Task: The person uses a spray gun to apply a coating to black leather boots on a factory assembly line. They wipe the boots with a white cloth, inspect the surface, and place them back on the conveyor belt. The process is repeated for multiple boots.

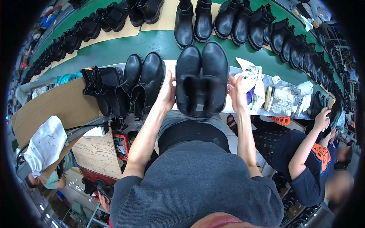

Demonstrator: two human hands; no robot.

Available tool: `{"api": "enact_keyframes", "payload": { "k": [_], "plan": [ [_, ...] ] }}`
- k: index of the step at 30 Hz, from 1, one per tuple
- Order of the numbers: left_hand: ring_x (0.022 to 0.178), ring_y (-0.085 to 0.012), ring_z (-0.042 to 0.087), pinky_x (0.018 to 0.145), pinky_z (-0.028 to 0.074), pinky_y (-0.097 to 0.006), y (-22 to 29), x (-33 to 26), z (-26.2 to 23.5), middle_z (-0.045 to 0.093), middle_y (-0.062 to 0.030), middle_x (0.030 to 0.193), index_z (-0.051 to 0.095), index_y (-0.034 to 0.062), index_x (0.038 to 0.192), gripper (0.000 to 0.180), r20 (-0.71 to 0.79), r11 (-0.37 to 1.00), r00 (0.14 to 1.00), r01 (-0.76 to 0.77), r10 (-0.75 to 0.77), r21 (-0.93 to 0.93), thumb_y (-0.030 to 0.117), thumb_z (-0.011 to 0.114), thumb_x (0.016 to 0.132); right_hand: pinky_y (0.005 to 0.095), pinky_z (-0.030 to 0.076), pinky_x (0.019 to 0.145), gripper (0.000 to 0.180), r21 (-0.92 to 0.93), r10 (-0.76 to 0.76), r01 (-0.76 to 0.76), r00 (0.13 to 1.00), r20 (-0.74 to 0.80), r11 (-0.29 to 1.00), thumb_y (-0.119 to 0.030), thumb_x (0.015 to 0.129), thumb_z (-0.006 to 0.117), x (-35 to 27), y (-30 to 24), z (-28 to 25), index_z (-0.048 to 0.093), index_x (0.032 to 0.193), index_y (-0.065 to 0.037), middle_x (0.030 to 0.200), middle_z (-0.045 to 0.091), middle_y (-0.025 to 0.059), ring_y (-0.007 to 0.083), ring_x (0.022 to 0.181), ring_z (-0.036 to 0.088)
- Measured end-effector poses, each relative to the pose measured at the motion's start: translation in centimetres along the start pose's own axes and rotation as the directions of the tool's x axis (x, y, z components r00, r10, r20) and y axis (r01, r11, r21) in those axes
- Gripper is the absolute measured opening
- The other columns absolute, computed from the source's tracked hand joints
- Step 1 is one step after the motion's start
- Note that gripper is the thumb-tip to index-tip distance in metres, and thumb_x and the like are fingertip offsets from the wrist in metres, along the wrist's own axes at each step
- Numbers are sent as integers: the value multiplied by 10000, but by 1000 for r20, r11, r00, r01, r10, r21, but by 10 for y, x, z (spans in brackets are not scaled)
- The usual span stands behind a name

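Observation:
A pair of black ankle boots (pixel 215 62) stands side by side in front of my body, toes pointing away and shafts toward me. My left hand (pixel 166 91) grips the outer side of the left boot, its fingers partly hidden by the sole edge. On the opposite side, my right hand (pixel 238 93) holds the right boot by its outer edge, fingers bent against it. The shafts look slightly blurred. Just left of my left hand, another pair of black boots (pixel 151 72) rests on the bench, with more boots (pixel 108 78) lying beyond it.
Long rows of black boots (pixel 232 22) line the green table (pixel 159 43). Crumpled white cloth (pixel 256 81) and clear bottles (pixel 283 100) lie right of my hands. At left are a cardboard sheet (pixel 49 102) and a stained white cloth (pixel 45 144). A co-worker (pixel 304 163) handles a boot at right.

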State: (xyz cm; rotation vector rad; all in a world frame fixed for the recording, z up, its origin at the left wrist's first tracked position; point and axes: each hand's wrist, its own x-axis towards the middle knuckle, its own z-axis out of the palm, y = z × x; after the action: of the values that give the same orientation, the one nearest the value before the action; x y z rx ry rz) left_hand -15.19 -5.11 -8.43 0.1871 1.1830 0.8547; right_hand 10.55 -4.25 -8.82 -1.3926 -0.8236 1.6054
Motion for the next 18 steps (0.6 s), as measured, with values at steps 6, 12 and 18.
{"api": "enact_keyframes", "payload": {
  "k": [6,12,18],
  "plan": [
    [1074,-301,585,953,469,-433,-37,20,4,552,-164,1264,502,56,1281,659,477,866,878,204,44,-457,605,320,966,316,427,828,924,-64,-92,101,987,131,993,-700,938,149,-14,-52,24,477,1340,64,1010,549,71,158,854,542],
    [1116,-297,572,981,462,-429,-37,10,21,530,-166,1301,496,50,1294,641,483,831,870,193,101,-522,579,322,976,305,423,862,856,-103,-162,171,983,84,980,-648,967,195,-17,-32,21,504,1308,73,1050,592,72,112,838,538],
    [1129,-286,562,983,462,-432,-78,60,-2,527,-181,1285,480,37,1313,648,-9,706,716,-685,698,179,573,358,971,365,379,992,676,-437,-437,361,896,-84,824,-522,990,374,5,19,27,446,1301,73,1198,576,217,293,1112,547]
  ]
}}
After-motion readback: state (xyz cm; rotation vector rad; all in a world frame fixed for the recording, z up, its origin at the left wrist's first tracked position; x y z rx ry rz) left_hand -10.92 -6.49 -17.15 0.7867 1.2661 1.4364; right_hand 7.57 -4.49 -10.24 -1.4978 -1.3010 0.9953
